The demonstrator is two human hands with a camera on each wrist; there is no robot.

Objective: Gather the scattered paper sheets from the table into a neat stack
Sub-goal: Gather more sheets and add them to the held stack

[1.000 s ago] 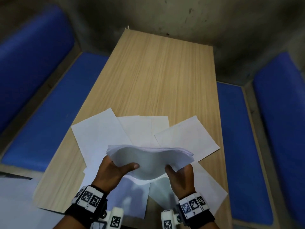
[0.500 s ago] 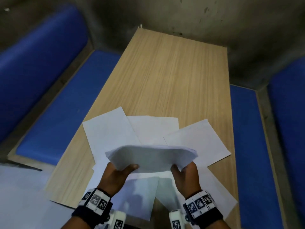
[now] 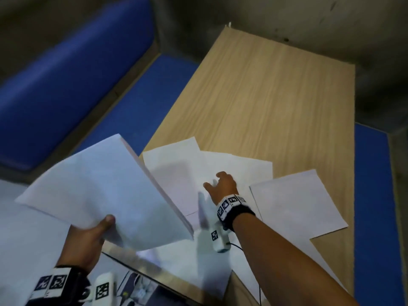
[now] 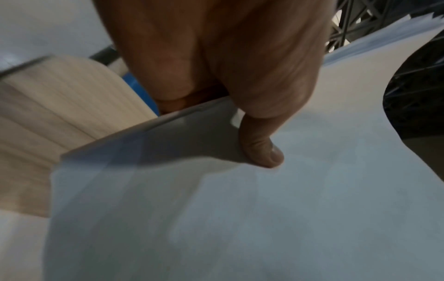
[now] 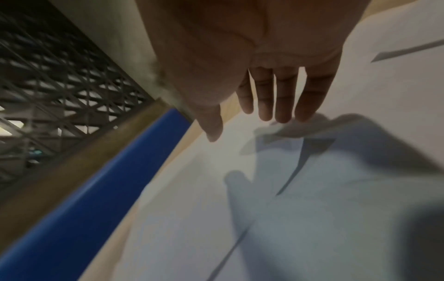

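Observation:
My left hand (image 3: 103, 224) grips a thick stack of white sheets (image 3: 106, 186) by its near edge, thumb on top, held tilted in the air past the table's left edge. In the left wrist view the thumb (image 4: 261, 148) presses onto the stack (image 4: 264, 218). My right hand (image 3: 217, 181) reaches forward over the loose sheets, fingers straight (image 5: 264, 106), and its fingertips touch a lifted, curled sheet corner (image 5: 288, 129). Loose sheets lie overlapping on the wooden table (image 3: 276, 96): one at the left (image 3: 174, 164), one in the middle (image 3: 249, 168), one at the right (image 3: 295, 199), and more near the front edge (image 3: 212, 261).
Blue padded benches run along the table's left side (image 3: 66, 74) and right side (image 3: 373, 195). A grey wall (image 3: 287, 18) closes the far end. A thin black cable (image 3: 254, 272) trails from my right wrist over the near sheets.
My right hand has let go of the stack and reached forward onto the loose sheets. My left hand alone has swung the stack out to the left.

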